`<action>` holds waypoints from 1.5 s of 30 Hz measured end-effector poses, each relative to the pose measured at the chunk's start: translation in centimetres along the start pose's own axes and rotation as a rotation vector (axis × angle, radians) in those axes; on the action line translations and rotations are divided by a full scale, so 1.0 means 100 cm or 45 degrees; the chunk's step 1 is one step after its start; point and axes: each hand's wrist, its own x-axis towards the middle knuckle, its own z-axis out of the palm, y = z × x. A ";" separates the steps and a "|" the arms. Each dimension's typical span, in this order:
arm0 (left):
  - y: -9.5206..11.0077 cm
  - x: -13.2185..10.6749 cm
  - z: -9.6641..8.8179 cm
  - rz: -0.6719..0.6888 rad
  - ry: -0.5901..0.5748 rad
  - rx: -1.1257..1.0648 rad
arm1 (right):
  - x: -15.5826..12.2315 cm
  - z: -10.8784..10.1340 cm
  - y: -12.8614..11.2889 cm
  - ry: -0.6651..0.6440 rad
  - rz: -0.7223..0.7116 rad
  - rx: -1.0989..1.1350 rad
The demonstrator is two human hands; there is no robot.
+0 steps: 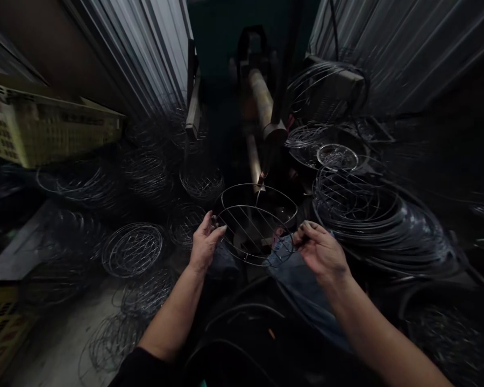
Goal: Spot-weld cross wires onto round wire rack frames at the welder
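Observation:
A round wire rack (253, 223), with two rings and several straight crossbars, is held up in front of my knees. My left hand (204, 244) pinches its left rim between thumb and fingers. On the opposite side my right hand (322, 250) is closed at the right rim, its fingertips dark and partly hidden. Just beyond the rack stands a machine with a thick metal cylinder (264, 99) and a thinner rod (253, 153) below it. A copper-coloured tip (261, 179) is close to the rack's far edge.
Stacks of round wire racks (133, 250) crowd the floor at left. Large wire hoops (403, 236) are piled at right, near a bowl (337, 157) of small metal pieces. A yellow crate (64, 129) stands at upper left. A dark tub (447, 333) sits at lower right.

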 end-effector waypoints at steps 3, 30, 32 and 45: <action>0.002 -0.003 0.001 0.006 0.009 -0.031 | -0.015 0.013 -0.007 -0.092 0.107 -0.028; 0.026 -0.046 -0.017 -0.399 -0.287 -0.301 | -0.020 0.080 0.012 -0.609 -0.297 -0.768; 0.036 -0.048 -0.020 -0.497 -0.383 -0.336 | 0.000 0.056 0.001 -0.270 -0.514 -0.878; 0.040 -0.023 -0.005 -0.697 -0.669 -0.576 | 0.011 0.020 -0.023 -0.132 -0.250 -0.448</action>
